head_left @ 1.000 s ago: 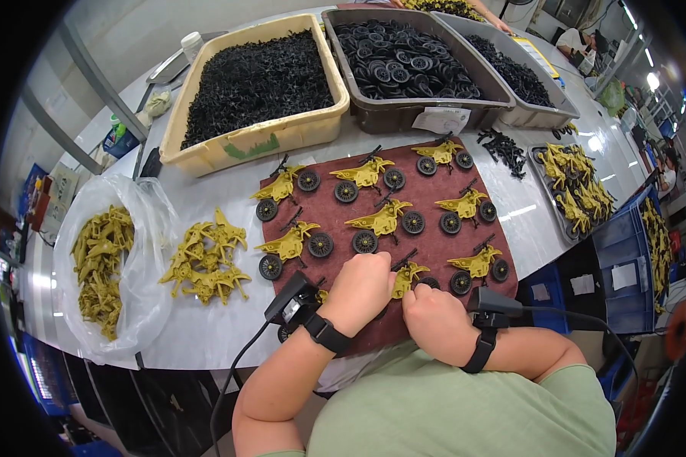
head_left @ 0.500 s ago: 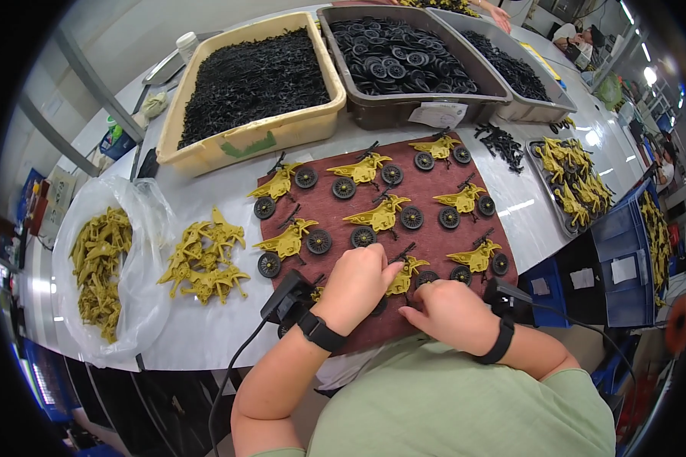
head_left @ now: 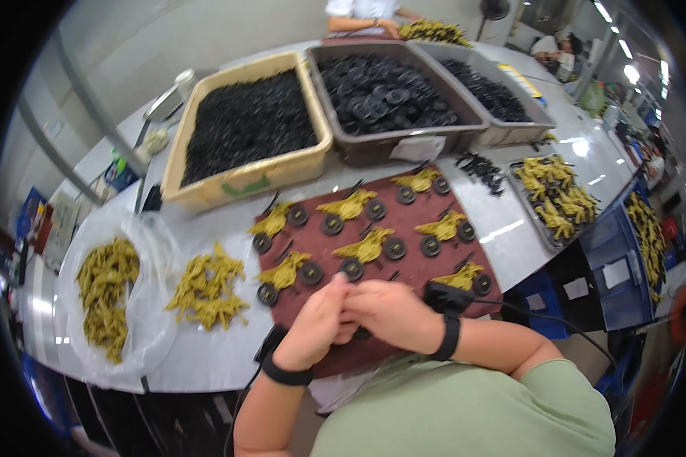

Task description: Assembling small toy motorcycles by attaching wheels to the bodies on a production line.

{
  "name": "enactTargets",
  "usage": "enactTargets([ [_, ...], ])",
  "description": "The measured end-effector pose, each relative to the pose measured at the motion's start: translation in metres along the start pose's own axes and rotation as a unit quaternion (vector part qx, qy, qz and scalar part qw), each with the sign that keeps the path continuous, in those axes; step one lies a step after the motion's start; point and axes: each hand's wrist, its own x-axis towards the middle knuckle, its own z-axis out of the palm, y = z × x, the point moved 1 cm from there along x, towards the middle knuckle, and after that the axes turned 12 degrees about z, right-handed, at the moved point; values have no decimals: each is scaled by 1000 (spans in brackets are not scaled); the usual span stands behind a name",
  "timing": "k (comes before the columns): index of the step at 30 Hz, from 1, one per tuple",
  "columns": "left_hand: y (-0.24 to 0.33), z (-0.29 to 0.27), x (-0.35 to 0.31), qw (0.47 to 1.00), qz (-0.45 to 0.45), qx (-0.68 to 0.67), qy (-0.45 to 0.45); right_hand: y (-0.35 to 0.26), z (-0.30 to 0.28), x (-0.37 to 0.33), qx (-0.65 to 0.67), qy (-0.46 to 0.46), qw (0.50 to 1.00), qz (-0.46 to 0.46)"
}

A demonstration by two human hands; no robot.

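Observation:
My left hand (head_left: pixel 312 326) and my right hand (head_left: pixel 395 314) meet over the near part of a dark red cloth (head_left: pixel 312 234). Their fingers are closed and pressed together, and whatever they pinch is hidden. A dark bit shows just below the fingers, too blurred to name. On the cloth lie rows of yellow toy motorbike bodies (head_left: pixel 367 245), each with two black spoked wheels (head_left: pixel 394 248) and a thin black part (head_left: pixel 284 250) beside it. My hands and forearms cover the nearest sets.
At the back stand a cream tub (head_left: pixel 245 183) of black parts, a brown tub (head_left: pixel 434 137) of wheels and a grey tub (head_left: pixel 522 133). Yellow bodies fill a plastic bag (head_left: pixel 156 305), a loose pile (head_left: pixel 208 286) and a metal tray (head_left: pixel 552 199). A co-worker's arm (head_left: pixel 366 25) shows beyond.
My hands have drawn together, the right one moving left to meet the left. The view has tilted up, showing a co-worker at the back.

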Motion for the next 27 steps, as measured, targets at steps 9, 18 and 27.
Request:
enactTargets([
  [9,-3,-29,-22,985,14,-146,88,-22,12,16,-60,-28,996,-55],
  [18,-2,-29,-30,990,53,-105,79,-23,7,22,-18,-83,996,-17],
  [27,16,-59,-45,936,170,268,151,-17,2,14,310,-186,903,234],
])
